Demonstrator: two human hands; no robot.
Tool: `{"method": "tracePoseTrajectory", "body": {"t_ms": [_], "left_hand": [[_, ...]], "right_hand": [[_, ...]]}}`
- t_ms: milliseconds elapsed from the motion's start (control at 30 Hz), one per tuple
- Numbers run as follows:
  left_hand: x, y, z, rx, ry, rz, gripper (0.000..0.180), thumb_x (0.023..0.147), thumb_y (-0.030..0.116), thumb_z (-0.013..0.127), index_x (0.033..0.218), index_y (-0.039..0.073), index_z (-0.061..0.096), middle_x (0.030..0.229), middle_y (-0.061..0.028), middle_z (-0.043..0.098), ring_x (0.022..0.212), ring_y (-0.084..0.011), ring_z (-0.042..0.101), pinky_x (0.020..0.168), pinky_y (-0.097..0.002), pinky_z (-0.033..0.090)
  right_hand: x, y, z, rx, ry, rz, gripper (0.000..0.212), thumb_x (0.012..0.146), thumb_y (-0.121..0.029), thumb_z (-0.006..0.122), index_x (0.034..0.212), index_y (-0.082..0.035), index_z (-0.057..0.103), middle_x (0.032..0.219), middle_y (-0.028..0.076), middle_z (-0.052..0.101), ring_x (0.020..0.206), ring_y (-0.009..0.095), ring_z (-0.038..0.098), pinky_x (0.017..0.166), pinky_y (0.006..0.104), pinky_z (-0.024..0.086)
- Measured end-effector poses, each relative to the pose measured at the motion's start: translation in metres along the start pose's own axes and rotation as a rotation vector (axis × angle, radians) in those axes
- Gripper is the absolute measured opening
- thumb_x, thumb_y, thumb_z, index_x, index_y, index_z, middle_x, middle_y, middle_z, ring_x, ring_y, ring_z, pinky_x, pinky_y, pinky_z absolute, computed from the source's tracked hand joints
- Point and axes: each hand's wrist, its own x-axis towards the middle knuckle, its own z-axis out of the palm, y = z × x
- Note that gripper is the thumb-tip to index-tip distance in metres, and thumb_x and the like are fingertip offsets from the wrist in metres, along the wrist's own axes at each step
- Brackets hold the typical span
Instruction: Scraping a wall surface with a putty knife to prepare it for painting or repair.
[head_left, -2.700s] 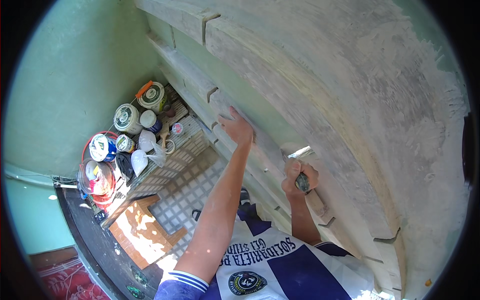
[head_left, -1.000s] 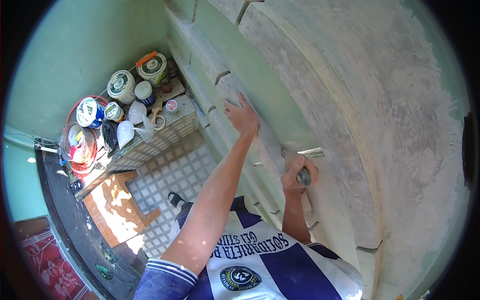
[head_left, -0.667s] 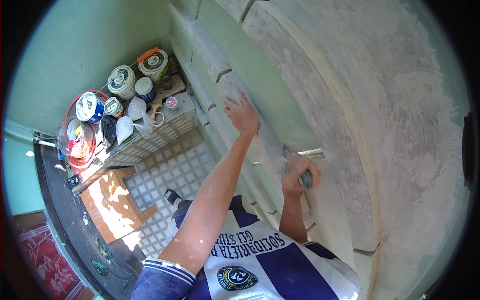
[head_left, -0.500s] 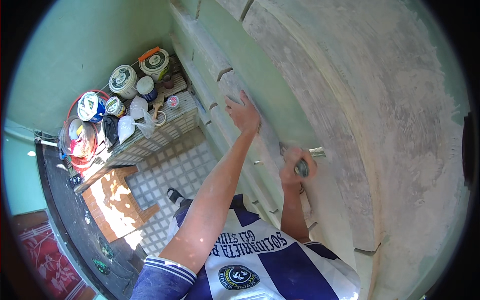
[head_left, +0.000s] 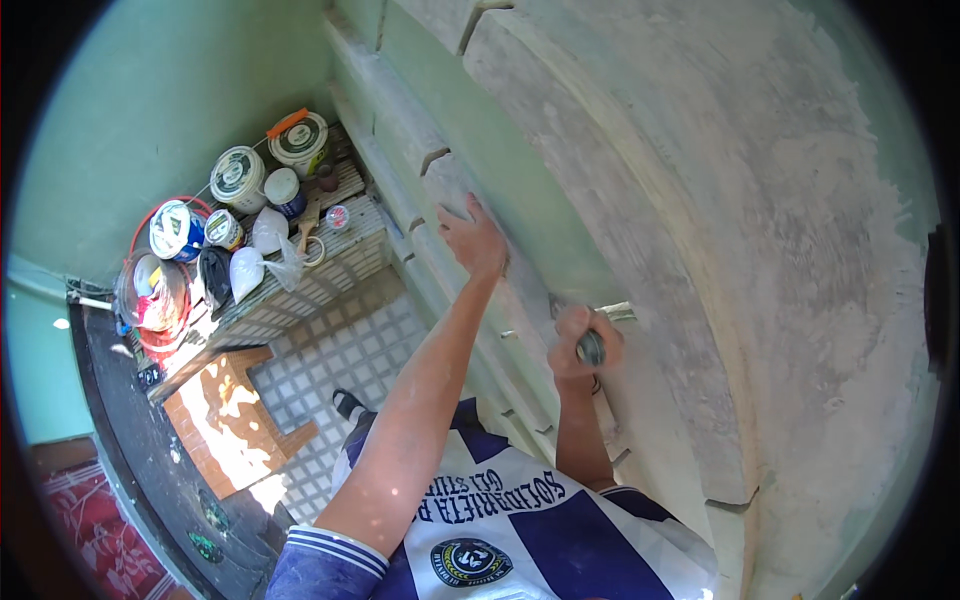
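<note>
My left hand (head_left: 474, 240) lies on a pale plastered ledge (head_left: 520, 295) that runs along the green wall, its fingers stretched out over the surface. Lower and to the right, my right hand (head_left: 583, 342) is closed around the handle of a scraper (head_left: 590, 348), whose rounded dark end faces up. A bit of its grey blade shows beyond the fingers, close to the ledge; whether it touches is hard to see. The right hand is slightly blurred. Beside it is a narrow bright slot (head_left: 619, 311) in the wall.
A raised curved plaster band (head_left: 640, 190) stands out on the right. At left, a slatted bench (head_left: 350, 238) bears lidded buckets (head_left: 238, 176), plastic bags (head_left: 247, 273), a brush (head_left: 309, 218) and a tape roll (head_left: 315, 251). A brick-patterned stool (head_left: 215, 440) stands on the tiled floor (head_left: 330, 345).
The whole view has shifted slightly, with the surroundings moving left and down. Both hands keep nearly the same places on the wall.
</note>
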Motion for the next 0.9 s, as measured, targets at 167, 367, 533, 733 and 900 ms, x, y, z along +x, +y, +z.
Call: {"method": "tracePoseTrajectory", "body": {"t_ms": [167, 367, 533, 733, 900], "left_hand": [[-0.007, 0.001, 0.001, -0.003, -0.016, 0.009, 0.070, 0.094, 0.048, 0.045, 0.142, -0.001, 0.029, 0.130, -0.0273, 0.043, 0.115, -0.0438, 0.048, 0.095, -0.0488, 0.041], [-0.004, -0.001, 0.002, -0.012, -0.006, 0.004, 0.071, 0.094, 0.049, 0.045, 0.142, -0.001, 0.027, 0.130, -0.0269, 0.043, 0.114, -0.0441, 0.049, 0.094, -0.0485, 0.041], [-0.002, 0.002, 0.002, -0.019, -0.014, -0.002, 0.070, 0.094, 0.048, 0.044, 0.142, -0.001, 0.027, 0.130, -0.0267, 0.042, 0.115, -0.0437, 0.049, 0.094, -0.0486, 0.041], [-0.002, 0.001, 0.001, -0.009, -0.004, 0.007, 0.070, 0.094, 0.048, 0.044, 0.143, 0.000, 0.027, 0.130, -0.0270, 0.043, 0.115, -0.0434, 0.049, 0.094, -0.0488, 0.041], [-0.003, 0.001, 0.004, -0.005, -0.007, 0.008, 0.071, 0.094, 0.048, 0.045, 0.143, 0.000, 0.027, 0.130, -0.0274, 0.043, 0.114, -0.0438, 0.049, 0.094, -0.0490, 0.041]], "right_hand": [[0.003, -0.011, -0.012, 0.073, 0.185, -0.021, 0.035, 0.092, -0.016, 0.054, 0.061, -0.006, 0.042, 0.045, 0.003, 0.046, 0.039, 0.015, 0.047, 0.041, 0.0270, 0.038], [0.009, -0.015, -0.016, 0.024, 0.190, -0.007, 0.034, 0.091, -0.015, 0.055, 0.060, -0.007, 0.042, 0.050, 0.005, 0.053, 0.041, 0.016, 0.051, 0.043, 0.0274, 0.041], [0.006, -0.008, -0.012, 0.030, 0.154, -0.020, 0.030, 0.088, -0.014, 0.057, 0.062, -0.007, 0.045, 0.054, 0.007, 0.056, 0.044, 0.018, 0.053, 0.045, 0.0288, 0.044], [-0.001, -0.005, -0.010, 0.025, 0.092, -0.058, 0.029, 0.088, -0.012, 0.058, 0.063, -0.007, 0.044, 0.055, 0.006, 0.056, 0.044, 0.018, 0.053, 0.047, 0.0279, 0.045], [0.003, -0.012, -0.015, 0.082, 0.140, -0.069, 0.031, 0.087, -0.011, 0.058, 0.062, -0.007, 0.041, 0.054, 0.006, 0.055, 0.043, 0.017, 0.052, 0.047, 0.0273, 0.044]]}}
